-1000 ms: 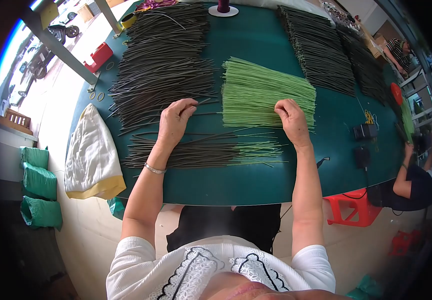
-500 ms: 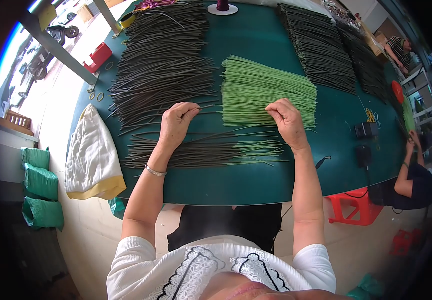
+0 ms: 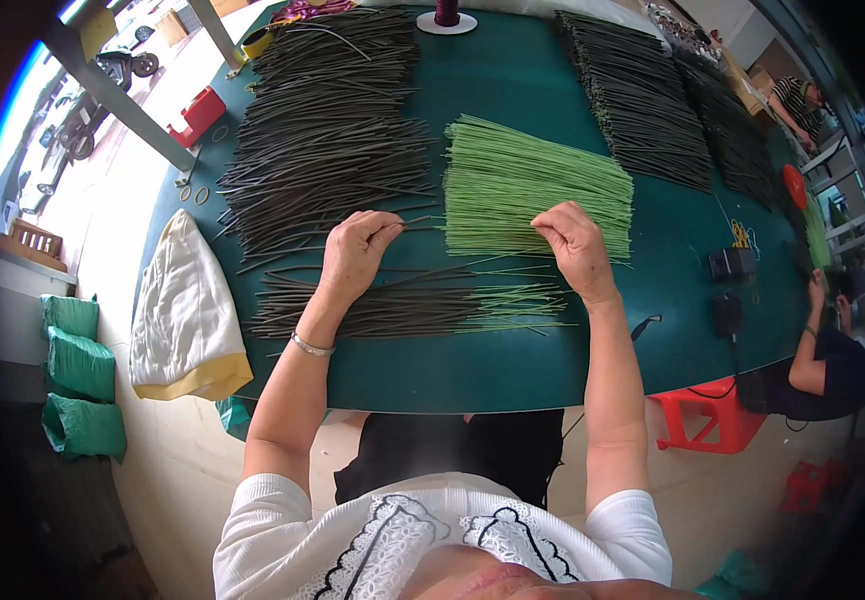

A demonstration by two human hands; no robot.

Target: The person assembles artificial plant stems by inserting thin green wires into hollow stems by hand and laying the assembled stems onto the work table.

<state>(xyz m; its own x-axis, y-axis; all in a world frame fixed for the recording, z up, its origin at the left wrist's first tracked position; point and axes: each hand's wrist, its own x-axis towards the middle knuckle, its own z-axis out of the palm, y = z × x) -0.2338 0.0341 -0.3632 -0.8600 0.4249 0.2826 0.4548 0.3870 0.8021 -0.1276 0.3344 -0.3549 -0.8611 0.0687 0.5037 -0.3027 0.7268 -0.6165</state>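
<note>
My left hand [image 3: 356, 256] is closed in a pinch at the right edge of a wide pile of thin dark sticks [image 3: 323, 165]. A dark stick [image 3: 421, 218] shows at its fingertips, pointing right. My right hand [image 3: 577, 246] pinches over the lower right part of a bundle of thin green sticks [image 3: 528, 180]. It seems to grip one green stick, mostly hidden by the fingers and lost against the bundle. Below both hands lies a row of dark sticks [image 3: 373, 308] with green ends [image 3: 518, 306] jutting to the right.
More dark sticks [image 3: 643, 110] lie at the back right of the green table [image 3: 493, 70]. A white cloth with a yellow band [image 3: 191, 310] lies at the left edge, near a red tape dispenser [image 3: 198, 115]. A black adapter [image 3: 731, 263] sits right. A co-worker's arm [image 3: 811, 345] is beyond.
My left hand has shifted very slightly to the right and down. My right hand stays almost in place. The co-worker's hands at the far right have moved apart.
</note>
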